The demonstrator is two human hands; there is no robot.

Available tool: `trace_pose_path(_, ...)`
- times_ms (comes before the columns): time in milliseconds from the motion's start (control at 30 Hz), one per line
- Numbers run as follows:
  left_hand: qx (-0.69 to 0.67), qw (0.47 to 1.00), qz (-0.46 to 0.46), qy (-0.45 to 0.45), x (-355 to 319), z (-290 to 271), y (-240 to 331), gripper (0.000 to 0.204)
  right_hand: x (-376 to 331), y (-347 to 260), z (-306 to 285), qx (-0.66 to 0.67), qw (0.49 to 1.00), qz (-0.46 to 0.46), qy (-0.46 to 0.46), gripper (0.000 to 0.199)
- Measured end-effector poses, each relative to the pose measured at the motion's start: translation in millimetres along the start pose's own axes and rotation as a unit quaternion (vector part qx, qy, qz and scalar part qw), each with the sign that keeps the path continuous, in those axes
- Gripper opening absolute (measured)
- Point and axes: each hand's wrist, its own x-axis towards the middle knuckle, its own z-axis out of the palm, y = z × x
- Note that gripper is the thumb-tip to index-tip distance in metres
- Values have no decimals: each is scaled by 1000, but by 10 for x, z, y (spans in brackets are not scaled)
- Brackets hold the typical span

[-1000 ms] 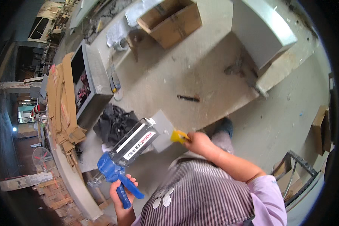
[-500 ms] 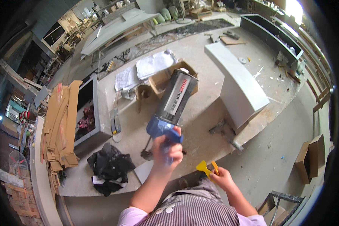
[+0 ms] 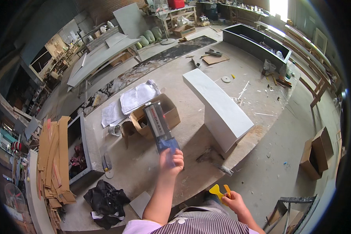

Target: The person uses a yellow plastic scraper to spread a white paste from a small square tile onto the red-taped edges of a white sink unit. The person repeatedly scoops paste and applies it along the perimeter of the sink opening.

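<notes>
My left hand is closed round the blue handle of a caulking gun with a dark barrel. The gun is raised, its barrel in front of an open cardboard box on the worktable. Low on the right, near my apron, my right hand grips a yellow scraper with a flared blade. A narrow orange-yellow piece sticks up from the same fingers; its kind is unclear. To the right of the gun stands a white slab piece with a flat top and upright side.
White sheets lie behind the box. At the left are a grey open-fronted box, a black cloth and stacked cardboard strips. A dark trough sits at the table's far end. Another carton stands on the floor at right.
The caulking gun has gone farther from me, and its barrel has swung from leaning right to leaning left. My right hand still holds the scraper. The whole view has shifted.
</notes>
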Motion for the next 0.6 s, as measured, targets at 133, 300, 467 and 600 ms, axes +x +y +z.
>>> trace_pose_path(133,64,982,65,163,46,-54,113,41,84,-74,-39,-23,1000,-11,-9,22)
trace_pose_path(300,68,970,47,228,63,-137,208,69,201,-140,-40,-53,998,-23,-31,24)
trace_pose_path(467,154,949,103,253,81,-272,401,58,300,-110,-9,-60,997,-28,-51,28)
trace_pose_path(600,208,919,151,299,109,-278,357,48,306,-207,-32,-102,993,-25,-56,29)
